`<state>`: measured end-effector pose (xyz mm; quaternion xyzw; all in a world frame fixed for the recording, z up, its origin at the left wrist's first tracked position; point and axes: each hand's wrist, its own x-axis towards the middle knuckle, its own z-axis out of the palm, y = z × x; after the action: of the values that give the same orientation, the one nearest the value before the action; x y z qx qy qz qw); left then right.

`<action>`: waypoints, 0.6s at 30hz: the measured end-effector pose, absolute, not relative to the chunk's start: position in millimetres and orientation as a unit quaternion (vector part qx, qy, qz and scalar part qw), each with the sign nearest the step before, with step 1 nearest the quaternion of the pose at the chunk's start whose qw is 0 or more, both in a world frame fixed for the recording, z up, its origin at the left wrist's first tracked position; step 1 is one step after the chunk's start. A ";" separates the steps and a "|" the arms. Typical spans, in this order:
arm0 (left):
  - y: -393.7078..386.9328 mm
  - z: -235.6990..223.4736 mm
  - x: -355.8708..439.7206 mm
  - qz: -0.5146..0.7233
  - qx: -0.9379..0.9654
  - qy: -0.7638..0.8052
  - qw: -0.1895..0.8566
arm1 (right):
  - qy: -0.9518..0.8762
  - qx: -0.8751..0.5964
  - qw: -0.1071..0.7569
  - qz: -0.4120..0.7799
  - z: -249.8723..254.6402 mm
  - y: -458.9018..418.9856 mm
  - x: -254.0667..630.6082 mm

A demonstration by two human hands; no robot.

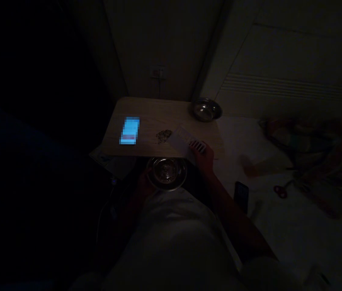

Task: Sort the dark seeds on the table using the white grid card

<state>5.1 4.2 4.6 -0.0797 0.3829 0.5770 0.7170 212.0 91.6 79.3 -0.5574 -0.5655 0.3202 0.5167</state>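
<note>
In the dim light my left hand [145, 182] grips the left rim of a shiny metal bowl [175, 184], just under the table's front edge. Some small bits appear to lie in this bowl, too dark to name. My right hand [205, 159] is closed around a flat white piece with a row of slots [180, 140], which rests on or just over the tabletop. At the left end of that piece lies a small loose pile of dark and pale grains [163, 135]. Their exact kind cannot be made out.
A lit phone [130, 130] lies on the left of the wooden table [153, 109]. Another metal bowl [206, 110] stands at its back right corner. Right of the table, a dark handset [241, 196] and red-handled scissors [280, 191] lie on a white sheet [268, 226].
</note>
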 end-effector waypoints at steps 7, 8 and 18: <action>3.7 11.7 7.2 0.583 -0.075 0.399 0.704 | -0.564 -0.549 0.534 0.308 84.0 99.0 217.3; 4.1 12.6 7.5 0.583 -0.077 0.402 0.702 | -0.565 -0.546 0.537 0.307 84.8 99.3 216.8; -3.1 18.1 5.2 0.591 -0.048 0.391 0.704 | -0.608 -0.527 0.501 0.319 87.1 100.9 208.3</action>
<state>5.2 -3.1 18.1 -0.0478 0.3908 0.5909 0.7041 208.3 100.9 87.1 -0.5267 -0.6082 0.3188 0.5011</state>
